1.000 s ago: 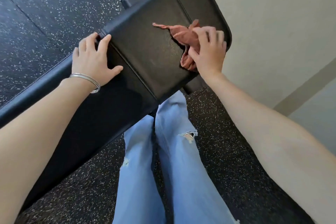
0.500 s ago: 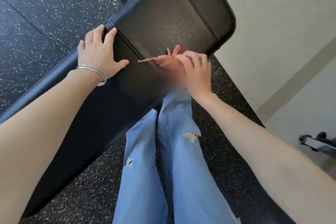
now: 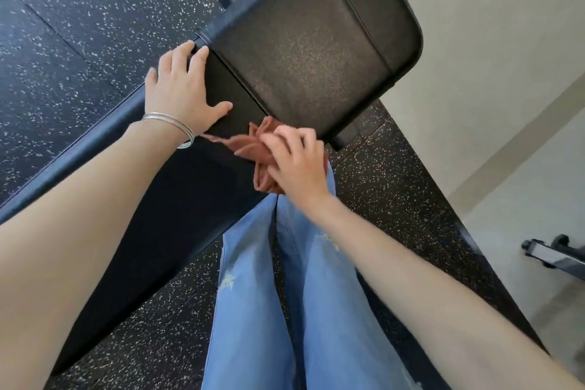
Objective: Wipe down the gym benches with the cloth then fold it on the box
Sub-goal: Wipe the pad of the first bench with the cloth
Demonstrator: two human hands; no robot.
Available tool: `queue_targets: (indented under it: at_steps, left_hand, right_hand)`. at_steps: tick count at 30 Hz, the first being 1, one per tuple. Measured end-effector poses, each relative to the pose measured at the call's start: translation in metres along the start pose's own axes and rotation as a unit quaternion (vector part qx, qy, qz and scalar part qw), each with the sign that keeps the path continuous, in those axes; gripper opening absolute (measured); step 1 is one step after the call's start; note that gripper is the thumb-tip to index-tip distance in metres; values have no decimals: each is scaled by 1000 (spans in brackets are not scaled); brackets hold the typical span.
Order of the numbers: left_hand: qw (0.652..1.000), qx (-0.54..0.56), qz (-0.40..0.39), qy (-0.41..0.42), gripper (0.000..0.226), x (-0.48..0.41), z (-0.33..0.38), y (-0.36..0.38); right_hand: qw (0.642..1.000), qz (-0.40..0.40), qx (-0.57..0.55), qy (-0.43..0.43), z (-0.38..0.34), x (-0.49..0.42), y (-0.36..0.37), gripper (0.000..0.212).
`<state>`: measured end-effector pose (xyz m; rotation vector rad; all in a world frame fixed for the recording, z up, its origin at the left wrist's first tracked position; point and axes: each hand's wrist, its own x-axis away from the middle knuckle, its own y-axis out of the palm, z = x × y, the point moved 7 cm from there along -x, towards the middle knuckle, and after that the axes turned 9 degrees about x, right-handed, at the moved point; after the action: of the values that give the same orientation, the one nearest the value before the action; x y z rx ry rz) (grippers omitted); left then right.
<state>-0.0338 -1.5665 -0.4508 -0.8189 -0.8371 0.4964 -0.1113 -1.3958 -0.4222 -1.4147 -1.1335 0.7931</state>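
We're gripping bunched cloth [image 3: 253, 146] in right fingers [image 3: 286, 138] at surface [image 3: 300, 51] edge; left fingers [image 3: 177, 57] lying flat, bracing. Cloth overhanging, likely slipping off.

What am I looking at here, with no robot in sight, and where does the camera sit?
There is no machine. The grips are a person's two bare hands, filmed by a wide-angle camera worn on the head and looking down. That is why you see forearms and blue jeans below. The long black thing is a padded gym bench, standing on a speckled rubber floor. The left hand, with thin bangles at the wrist, rests flat on the pad. The right hand holds a bunched reddish-brown cloth at the bench's near edge. No box is in view.
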Motion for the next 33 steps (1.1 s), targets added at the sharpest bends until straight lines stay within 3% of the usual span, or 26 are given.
queue_targets:
  at_steps: [2, 6, 11, 13, 16, 19, 22, 27, 33]
  left_hand:
    - [1000, 9, 6, -12, 88, 0, -7, -2]
    - [998, 28, 20, -55, 88, 1, -23, -5]
    - [994, 52, 22, -96, 88, 2, -32, -5]
    - [991, 61, 23, -117, 87, 2, -35, -5]
    - [988, 66, 17, -140, 84, 2, -40, -5]
    - [985, 77, 14, -154, 83, 0, -41, -3]
    - [983, 71, 10, -172, 85, -3, -39, -2]
    - [977, 86, 20, -192, 85, -6, -33, -4]
    - [976, 87, 32, -197, 80, -7, -21, -6]
  right_hand:
    - [1000, -13, 21, 2, 24, -27, -6, 46]
    - [993, -10, 7, 120, 76, -93, -15, 42]
    - [989, 5, 44, 139, 61, -124, -14, 44]
    - [994, 9, 45, 97, 30, -106, -9, 45]
    - [995, 6, 79, -68, -7, -91, -4, 45]
    - [983, -8, 72, -168, -8, -114, -10, 37]
    - [973, -36, 119, -197, -20, -156, -7, 36]
    - [972, -97, 129, -169, -45, -221, 10, 43]
    - [957, -25, 85, -275, 30, -147, -13, 47]
